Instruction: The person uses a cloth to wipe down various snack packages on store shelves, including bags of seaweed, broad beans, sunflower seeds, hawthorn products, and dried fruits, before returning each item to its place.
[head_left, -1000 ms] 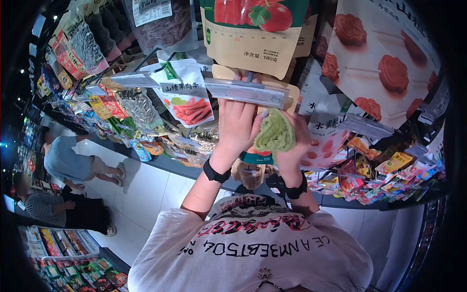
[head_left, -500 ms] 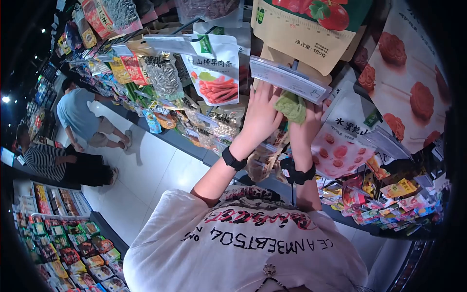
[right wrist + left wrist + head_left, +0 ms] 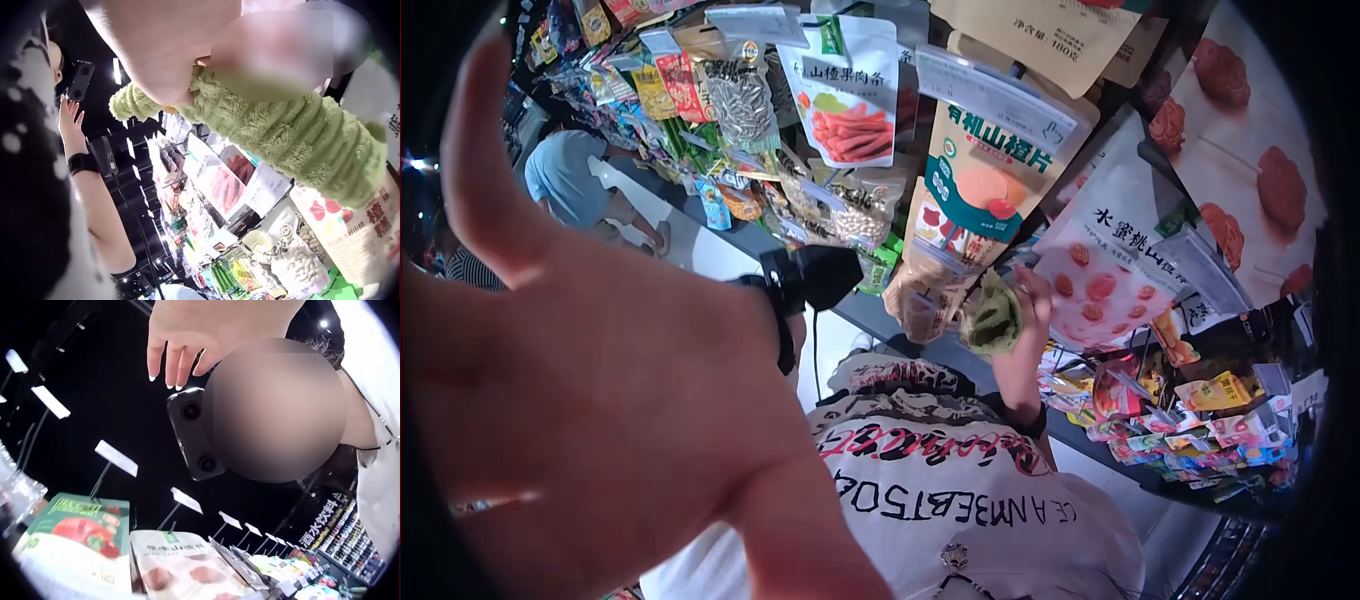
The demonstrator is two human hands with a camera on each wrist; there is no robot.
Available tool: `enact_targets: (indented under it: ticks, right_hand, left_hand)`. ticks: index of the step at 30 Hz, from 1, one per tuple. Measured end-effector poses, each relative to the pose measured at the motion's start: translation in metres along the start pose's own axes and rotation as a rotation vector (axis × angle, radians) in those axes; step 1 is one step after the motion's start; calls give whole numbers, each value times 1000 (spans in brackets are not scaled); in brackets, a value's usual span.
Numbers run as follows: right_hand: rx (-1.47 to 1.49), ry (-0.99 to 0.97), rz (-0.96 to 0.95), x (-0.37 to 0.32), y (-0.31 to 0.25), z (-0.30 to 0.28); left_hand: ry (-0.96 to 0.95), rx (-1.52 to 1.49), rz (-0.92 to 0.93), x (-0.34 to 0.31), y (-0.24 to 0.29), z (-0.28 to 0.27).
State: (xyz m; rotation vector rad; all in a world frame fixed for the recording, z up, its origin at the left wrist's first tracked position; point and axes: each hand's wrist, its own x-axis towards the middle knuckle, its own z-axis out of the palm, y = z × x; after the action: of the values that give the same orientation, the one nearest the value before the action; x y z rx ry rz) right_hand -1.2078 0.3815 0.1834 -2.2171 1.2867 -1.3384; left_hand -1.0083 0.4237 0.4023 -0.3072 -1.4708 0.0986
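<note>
My left hand (image 3: 610,370) is raised right in front of the head camera, large and blurred, its thumb stretched upward. In the left wrist view its fingers (image 3: 178,362) hang relaxed beside the black head-worn camera (image 3: 190,434), holding nothing. Lower down by the shelf, my right hand (image 3: 1032,315) grips a fluffy green cloth (image 3: 992,318). The cloth's thick ribbed folds (image 3: 287,131) spread out below the hand in the right wrist view. Just above the cloth hangs a tan and green pouch of hawthorn slices (image 3: 985,185), under a clear price-tag holder (image 3: 1000,95).
A white pouch (image 3: 845,95) hangs left of the price tag, and a pink-white pouch (image 3: 1105,270) is close to the right hand. Small colourful packets (image 3: 1220,410) fill the lower right racks. In the aisle at left, a person in light blue (image 3: 570,180) bends toward the shelf.
My left hand has left the price tag and risen toward the head camera. The right hand has come down from the tag with the green cloth, leaving the hawthorn pouch in plain view.
</note>
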Motion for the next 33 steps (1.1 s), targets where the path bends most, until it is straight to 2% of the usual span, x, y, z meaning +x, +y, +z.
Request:
enact_targets:
  ticks: [2,4,5,10,17,19,22,27,29,32,33]
  right_hand:
    - [1,43,-15,-19,2,-2]
    - [22,66,95,-21,9,-5]
    - [-70,67,-4,-22,7,-11]
    - [69,49,111,-35,-6,-27]
    - [18,89,139,-54,1,-40]
    - [-3,100,101,-59,-1,-43]
    - [31,55,220,-66,0,-46]
    - [28,52,204,-72,-2,-54]
    - [54,14,269,-73,-3,-55]
    - [63,-24,242,-75,-5,-51]
    - [157,22,255,-76,-10,-47]
  left_hand:
    - [13,1,-22,-7,6,13]
    - [1,-37,48,-9,-10,26]
    - [-2,-61,90,-5,-9,18]
    - [-12,-78,162,-5,-13,24]
    - [-6,-73,239,2,-7,43]
    - [-16,-59,241,11,6,38]
    - [-48,-34,217,14,15,30]
    - [-45,-29,196,16,19,35]
    - [-48,-21,202,13,18,48]
    - [-93,38,197,17,40,56]
    - [-113,66,193,25,51,53]
